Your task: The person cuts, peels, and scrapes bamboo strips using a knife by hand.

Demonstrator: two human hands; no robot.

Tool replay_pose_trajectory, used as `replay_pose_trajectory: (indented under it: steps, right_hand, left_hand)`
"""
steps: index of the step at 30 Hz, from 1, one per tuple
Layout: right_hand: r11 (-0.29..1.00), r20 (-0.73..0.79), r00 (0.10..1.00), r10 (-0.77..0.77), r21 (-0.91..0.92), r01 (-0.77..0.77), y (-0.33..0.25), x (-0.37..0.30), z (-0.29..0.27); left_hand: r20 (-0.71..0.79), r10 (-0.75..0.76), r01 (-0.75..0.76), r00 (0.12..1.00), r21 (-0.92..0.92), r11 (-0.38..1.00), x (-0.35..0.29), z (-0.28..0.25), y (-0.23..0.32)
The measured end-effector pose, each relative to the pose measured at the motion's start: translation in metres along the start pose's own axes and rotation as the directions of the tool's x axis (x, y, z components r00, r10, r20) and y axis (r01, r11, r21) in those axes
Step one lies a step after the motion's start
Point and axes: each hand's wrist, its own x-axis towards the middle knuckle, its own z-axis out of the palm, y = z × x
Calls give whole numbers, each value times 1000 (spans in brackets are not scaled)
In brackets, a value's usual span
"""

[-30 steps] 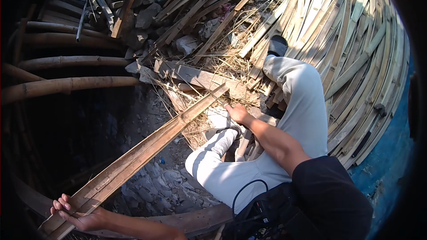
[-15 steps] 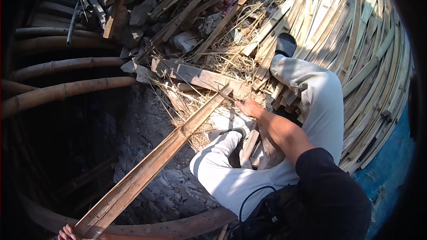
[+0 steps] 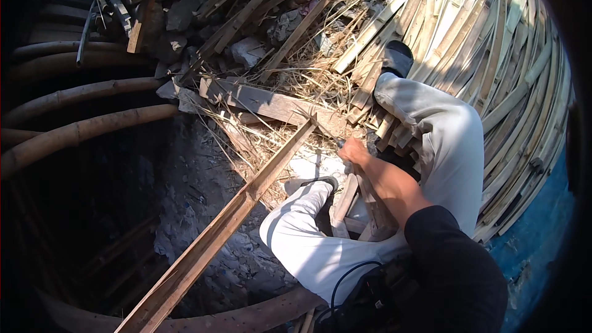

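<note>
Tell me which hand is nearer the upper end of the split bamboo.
Right. The right hand is just right of and below the split bamboo's upper end, apart from it. The left hand is out of view, not beside that end.

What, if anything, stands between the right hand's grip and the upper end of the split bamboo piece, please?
Only the slim tool held in the right hand: it appears to span the gap to the upper end of the split bamboo piece. Nothing else visible stands between them.
</note>
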Motion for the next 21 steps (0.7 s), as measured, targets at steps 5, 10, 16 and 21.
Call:
replay_pose_trajectory:
  steps: [5,10,16,21]
  right_hand:
    - [999,37,999,9,39,-10,-56,-50,-34]
    - [995,-38,994,-102,14,103,-59,-62,-22]
    - [999,-198,979,39,-11,-42,-10,-23,-20]
    - [965,-24,970,-244,-105,240,-38,-39,-24]
  left_hand:
    - [7,-6,6,1000,-3,1000,-2,-3,4]
    - [15,-5,5,1000,-10,1000,2,1,3]
    - [14,-11,12,1000,-24,1000,2,-2,9]
    - [21,-2,2,1000,-26,1000,1,3,3]
